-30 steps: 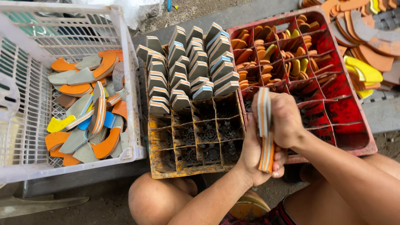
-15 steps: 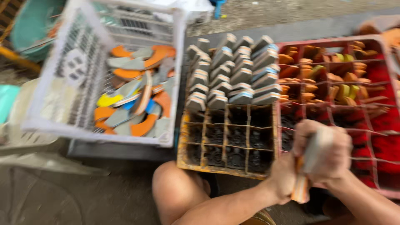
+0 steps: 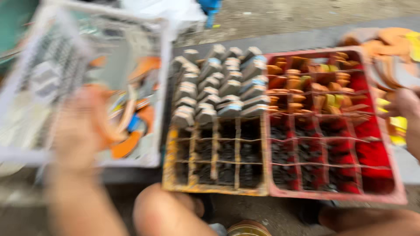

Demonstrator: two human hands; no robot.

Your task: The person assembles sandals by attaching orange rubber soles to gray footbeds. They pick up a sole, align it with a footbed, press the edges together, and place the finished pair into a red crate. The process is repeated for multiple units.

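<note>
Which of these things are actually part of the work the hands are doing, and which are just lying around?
In use:
- left hand, blurred, over the white basket of orange and grey cut pieces
- right hand by the orange pile
- yellow crate with grey pieces
- red crate with orange pieces

Lying about:
- blue object
- green tub

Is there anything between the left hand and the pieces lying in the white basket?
Nothing visible does. The left hand, badly blurred, is over the white basket, just above the orange and grey pieces. Whether it holds one cannot be told. The right hand is off by the red crate.
</note>
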